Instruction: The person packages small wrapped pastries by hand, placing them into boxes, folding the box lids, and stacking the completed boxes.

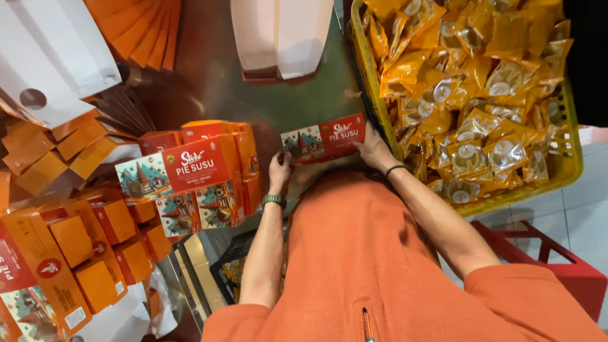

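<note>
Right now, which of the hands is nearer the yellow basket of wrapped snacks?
Right. The right hand holds the box's end right beside the yellow basket; the left hand holds the far end.

The carton [323,138] you hold is printed cardboard with a slight sheen. The stacked cartons [190,171] at the tabletop's left edge match it. The tabletop [278,101] looks like smooth, dull metal. The basket [557,171] is yellow moulded plastic; its wrapped pastries [468,82] sit in glossy, crinkled film. Your shirt [367,253] is matt orange cloth.
</note>
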